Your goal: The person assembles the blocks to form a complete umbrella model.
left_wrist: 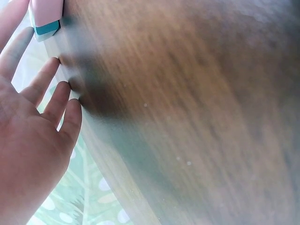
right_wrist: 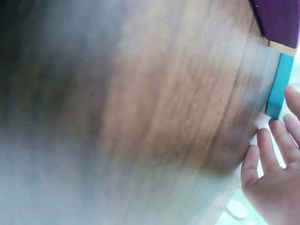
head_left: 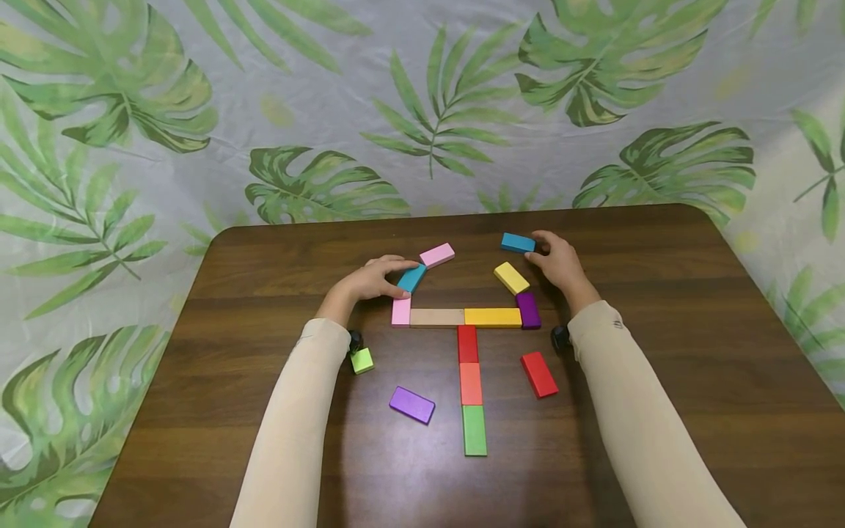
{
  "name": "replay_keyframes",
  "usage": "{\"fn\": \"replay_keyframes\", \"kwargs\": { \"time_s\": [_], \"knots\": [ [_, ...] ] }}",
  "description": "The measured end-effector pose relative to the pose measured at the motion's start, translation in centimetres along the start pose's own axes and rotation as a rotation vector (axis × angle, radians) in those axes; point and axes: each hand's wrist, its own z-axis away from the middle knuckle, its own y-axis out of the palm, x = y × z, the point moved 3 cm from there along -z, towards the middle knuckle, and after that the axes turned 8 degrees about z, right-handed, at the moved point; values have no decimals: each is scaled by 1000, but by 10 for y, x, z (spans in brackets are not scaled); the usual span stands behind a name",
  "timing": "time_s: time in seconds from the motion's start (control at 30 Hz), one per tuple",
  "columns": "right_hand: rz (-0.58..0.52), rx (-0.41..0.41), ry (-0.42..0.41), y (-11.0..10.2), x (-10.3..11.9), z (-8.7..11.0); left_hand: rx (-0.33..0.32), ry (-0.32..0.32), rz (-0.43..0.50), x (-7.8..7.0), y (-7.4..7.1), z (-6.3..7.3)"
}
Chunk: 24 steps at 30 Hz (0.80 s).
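Observation:
In the head view my left hand (head_left: 371, 281) holds a teal block (head_left: 412, 279) between thumb and index finger. The other fingers are spread in the left wrist view, near the block's teal end (left_wrist: 47, 29). A pink block (head_left: 401, 311) touches the teal one on the near side, and another pink block (head_left: 437, 255) lies at its far end. My right hand (head_left: 561, 265) pinches the right end of a blue block (head_left: 518, 243) with thumb and index finger. Nearer lie a yellow block (head_left: 511, 278) and a purple block (head_left: 528, 310), both tilted.
A tan block (head_left: 437, 317) and yellow-orange block (head_left: 492, 317) form a row. Below it run red (head_left: 467, 344), coral (head_left: 471, 383) and green (head_left: 474, 430) blocks. Loose are lime (head_left: 361, 361), violet (head_left: 412, 405) and red (head_left: 539, 375) blocks. Leaf-patterned cloth hangs behind the wooden table (head_left: 693, 330).

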Motion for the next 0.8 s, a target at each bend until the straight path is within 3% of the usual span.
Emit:
{"fn": "replay_keyframes", "kwargs": {
  "time_s": [0.37, 0.6, 0.8],
  "knots": [
    [112, 8, -3, 2, 10, -2, 3, -1, -4, 0, 0, 0],
    [78, 3, -19, 2, 16, -3, 0, 2, -7, 0, 1, -1],
    [30, 54, -38, 10, 28, -4, -4, 12, -4, 0, 1, -1]
  ]
}}
